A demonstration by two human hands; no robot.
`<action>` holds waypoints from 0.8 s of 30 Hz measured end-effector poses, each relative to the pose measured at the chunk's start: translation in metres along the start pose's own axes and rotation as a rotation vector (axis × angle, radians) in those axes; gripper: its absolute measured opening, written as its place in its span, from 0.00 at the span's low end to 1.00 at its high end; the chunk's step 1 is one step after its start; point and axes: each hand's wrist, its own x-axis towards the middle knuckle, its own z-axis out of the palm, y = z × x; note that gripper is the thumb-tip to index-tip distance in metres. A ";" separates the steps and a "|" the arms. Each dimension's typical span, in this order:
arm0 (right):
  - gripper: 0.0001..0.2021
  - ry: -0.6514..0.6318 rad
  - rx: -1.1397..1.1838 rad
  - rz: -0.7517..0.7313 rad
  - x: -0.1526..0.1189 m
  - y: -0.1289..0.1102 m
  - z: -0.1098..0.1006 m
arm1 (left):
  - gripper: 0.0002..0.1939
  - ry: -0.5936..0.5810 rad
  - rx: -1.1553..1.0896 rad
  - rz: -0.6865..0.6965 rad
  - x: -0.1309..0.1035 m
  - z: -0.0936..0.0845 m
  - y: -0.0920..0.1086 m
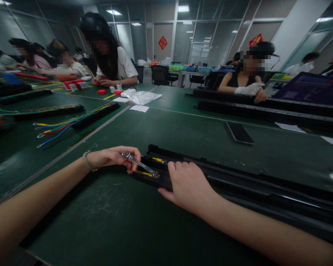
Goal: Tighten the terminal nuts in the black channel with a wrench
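My left hand (130, 157) holds a silver wrench (141, 164) near its upper end. The wrench's other end rests at a bolt by a yellow-sleeved wire terminal (145, 173) in the end of a long black channel (238, 181). Another yellow-sleeved terminal (157, 159) sits on a bolt on the channel's far side. My right hand (187, 181) is closed over the channel just right of the terminals, thumb on the near edge and fingers over the top. Its fingertips are partly hidden inside the channel.
On the green table (100, 221), a phone (239, 132) lies beyond the channel. Wire bundles with ring terminals (63, 127) lie at left. A clear plastic bag (144, 97) and more black channels (266, 107) are farther back. Several people sit or stand around the tables.
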 end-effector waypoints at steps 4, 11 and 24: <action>0.24 0.017 0.003 -0.004 0.000 0.000 0.001 | 0.20 0.003 0.016 -0.014 0.000 0.000 0.000; 0.24 0.009 0.009 -0.003 0.000 0.001 0.000 | 0.21 0.007 0.015 -0.021 0.000 0.001 0.002; 0.24 0.020 0.002 0.000 0.000 0.001 0.003 | 0.19 0.012 0.014 -0.020 0.000 0.002 0.005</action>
